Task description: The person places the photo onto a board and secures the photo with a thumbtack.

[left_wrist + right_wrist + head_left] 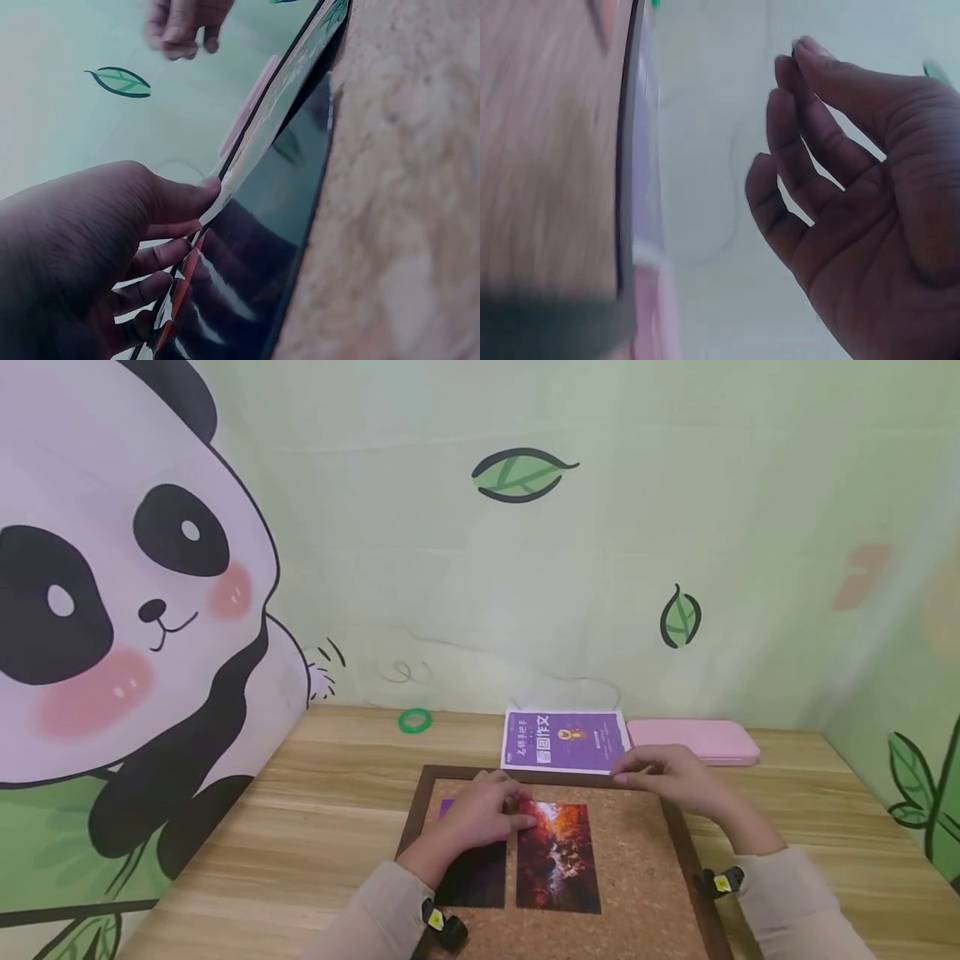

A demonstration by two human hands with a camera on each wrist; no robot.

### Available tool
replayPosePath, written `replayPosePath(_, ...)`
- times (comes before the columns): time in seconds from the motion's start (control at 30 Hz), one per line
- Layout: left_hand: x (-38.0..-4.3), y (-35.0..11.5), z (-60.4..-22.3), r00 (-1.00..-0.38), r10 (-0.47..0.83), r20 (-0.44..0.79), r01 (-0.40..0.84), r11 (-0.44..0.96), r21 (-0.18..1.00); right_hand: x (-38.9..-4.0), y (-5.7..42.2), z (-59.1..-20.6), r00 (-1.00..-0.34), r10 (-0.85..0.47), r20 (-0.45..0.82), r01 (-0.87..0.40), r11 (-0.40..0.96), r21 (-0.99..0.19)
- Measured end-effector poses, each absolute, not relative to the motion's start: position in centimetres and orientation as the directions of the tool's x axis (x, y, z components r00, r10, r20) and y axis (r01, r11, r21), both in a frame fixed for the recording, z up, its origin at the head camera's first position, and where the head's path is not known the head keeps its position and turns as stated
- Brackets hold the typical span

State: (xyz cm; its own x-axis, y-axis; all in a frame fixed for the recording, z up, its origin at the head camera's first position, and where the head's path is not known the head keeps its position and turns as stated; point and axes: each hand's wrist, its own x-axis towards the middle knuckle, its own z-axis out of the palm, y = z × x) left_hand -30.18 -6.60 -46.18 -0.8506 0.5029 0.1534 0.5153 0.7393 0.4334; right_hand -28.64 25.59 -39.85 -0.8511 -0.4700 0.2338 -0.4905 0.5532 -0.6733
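Observation:
A cork board (637, 868) with a dark brown frame lies on the table. On it is a photo print (558, 868) of a red-orange forest stream. My left hand (480, 814) holds this print near its top left corner, with thumb and fingertips at the edge. Left of it lies a dark purple print (474, 881), partly hidden by that hand and forearm. Over the board's top right edge, my right hand (675, 777) is raised, its thumb and index tip together. A tiny dark speck shows between those tips in the right wrist view; its kind is unclear.
Behind the board lies a purple book (566, 739), with a pink case (697, 741) to its right. A green tape ring (414, 720) is near the table's back edge. Walls with a painted panda (247, 702) and leaves enclose the wooden table (262, 827).

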Motion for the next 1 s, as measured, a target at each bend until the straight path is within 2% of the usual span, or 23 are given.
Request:
replayPosePath(0.13,-30.2,-6.7,-46.1,-0.848,0.508,0.147,0.518,0.742,0.425,-29.2,22.1,-39.5,-0.800,-0.566,0.200,-0.527,0.503,-0.685)
replayPosePath(0.3,-30.2,-6.8,-46.0,-0.836,0.533,0.129,0.536,0.744,0.399,-30.6,18.9,-41.1,-0.756,-0.636,0.156,-0.521,0.441,-0.731)
replayPosePath(0.57,-29.9,-6.7,-45.7,-0.826,0.550,0.119,0.548,0.738,0.394,-31.1,18.1,-44.6,-0.774,-0.631,0.055,-0.450,0.487,-0.749)
replayPosePath(1.0,-29.9,-6.8,-45.7,-0.830,0.547,0.111,0.541,0.741,0.398,-31.0,18.3,-46.2,-0.800,-0.589,0.116,-0.459,0.476,-0.750)
